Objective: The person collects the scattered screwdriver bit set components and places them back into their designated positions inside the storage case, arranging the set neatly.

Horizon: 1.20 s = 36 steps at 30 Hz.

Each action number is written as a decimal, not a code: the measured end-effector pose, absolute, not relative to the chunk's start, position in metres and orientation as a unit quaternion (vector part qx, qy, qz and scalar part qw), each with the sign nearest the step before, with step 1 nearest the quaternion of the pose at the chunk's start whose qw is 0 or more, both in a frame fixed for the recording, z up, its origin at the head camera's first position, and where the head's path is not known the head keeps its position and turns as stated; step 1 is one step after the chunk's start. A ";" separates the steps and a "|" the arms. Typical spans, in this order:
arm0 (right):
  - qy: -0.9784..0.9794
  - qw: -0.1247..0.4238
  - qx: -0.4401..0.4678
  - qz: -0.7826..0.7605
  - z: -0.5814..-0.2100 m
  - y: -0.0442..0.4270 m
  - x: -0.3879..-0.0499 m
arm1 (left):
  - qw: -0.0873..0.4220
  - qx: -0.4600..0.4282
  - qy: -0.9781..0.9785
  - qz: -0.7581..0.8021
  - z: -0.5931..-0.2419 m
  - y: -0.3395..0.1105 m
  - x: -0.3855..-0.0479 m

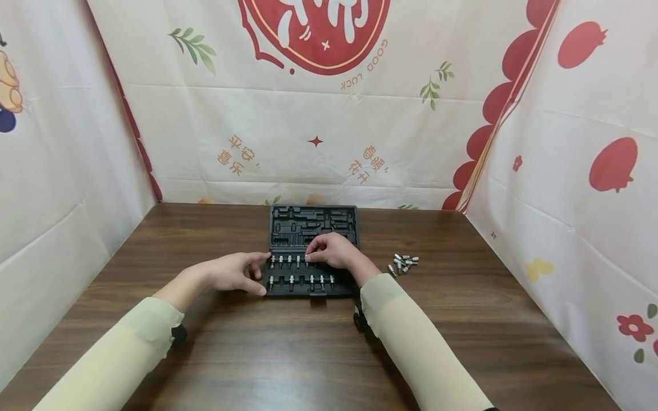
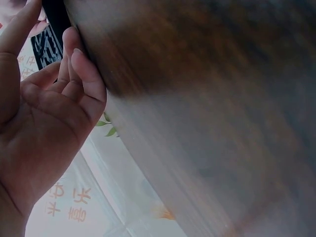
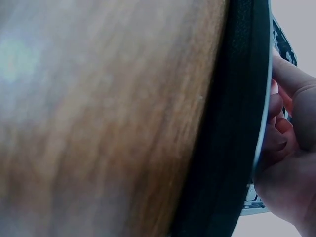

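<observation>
A black case [image 1: 313, 227] lies unfolded on the table, its lower half holding two rows of small silver bits [image 1: 291, 279]. At the case's left edge, my left hand [image 1: 235, 272] touches it with thumb and fingertips; the left wrist view shows that hand [image 2: 54, 108] with relaxed fingers beside the dark edge. Over the upper row, my right hand [image 1: 336, 251] pinches a small silver bit [image 1: 307, 258] between thumb and index finger. In the right wrist view the case's side [image 3: 224, 118] partly hides the right hand [image 3: 291, 133].
A small pile of loose silver bits [image 1: 404, 262] lies on the wooden table [image 1: 288, 354], right of the case. Behind the table hangs a printed white cloth [image 1: 288, 120], with more cloth at both sides.
</observation>
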State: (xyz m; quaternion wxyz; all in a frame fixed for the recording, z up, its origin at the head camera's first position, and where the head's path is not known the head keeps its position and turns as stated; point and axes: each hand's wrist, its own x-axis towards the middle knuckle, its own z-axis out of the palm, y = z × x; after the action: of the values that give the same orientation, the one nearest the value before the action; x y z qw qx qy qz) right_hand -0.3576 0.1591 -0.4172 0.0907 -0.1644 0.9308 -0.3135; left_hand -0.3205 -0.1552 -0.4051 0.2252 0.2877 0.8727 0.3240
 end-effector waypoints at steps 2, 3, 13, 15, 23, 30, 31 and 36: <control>0.930 0.091 -0.163 -0.315 -0.416 0.159 -0.357 | 0.225 0.285 0.873 0.324 -0.405 -0.155 -0.321; 0.930 0.092 -0.163 -0.315 -0.416 0.159 -0.357 | 0.226 0.285 0.873 0.324 -0.406 -0.155 -0.321; 0.926 0.103 -0.168 -0.322 -0.413 0.159 -0.358 | 0.224 0.287 0.874 0.322 -0.405 -0.155 -0.321; 0.925 0.106 -0.169 -0.324 -0.414 0.159 -0.359 | 0.224 0.291 0.873 0.322 -0.405 -0.155 -0.321; 0.923 0.111 -0.159 -0.332 -0.413 0.158 -0.362 | 0.230 0.292 0.867 0.332 -0.405 -0.155 -0.321; 0.927 0.120 -0.145 -0.325 -0.409 0.157 -0.364 | 0.226 0.295 0.868 0.330 -0.405 -0.153 -0.322; 0.927 0.120 -0.144 -0.324 -0.409 0.157 -0.364 | 0.226 0.295 0.868 0.329 -0.405 -0.153 -0.322; 0.927 0.121 -0.139 -0.328 -0.410 0.156 -0.363 | 0.229 0.291 0.869 0.329 -0.404 -0.154 -0.321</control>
State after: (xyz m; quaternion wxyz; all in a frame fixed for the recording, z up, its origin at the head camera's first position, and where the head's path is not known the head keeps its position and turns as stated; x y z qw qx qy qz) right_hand -0.3627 0.1560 -0.4104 0.1213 -0.1389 0.9266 -0.3276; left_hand -0.3207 -0.1538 -0.4044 0.2288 0.2912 0.8688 0.3288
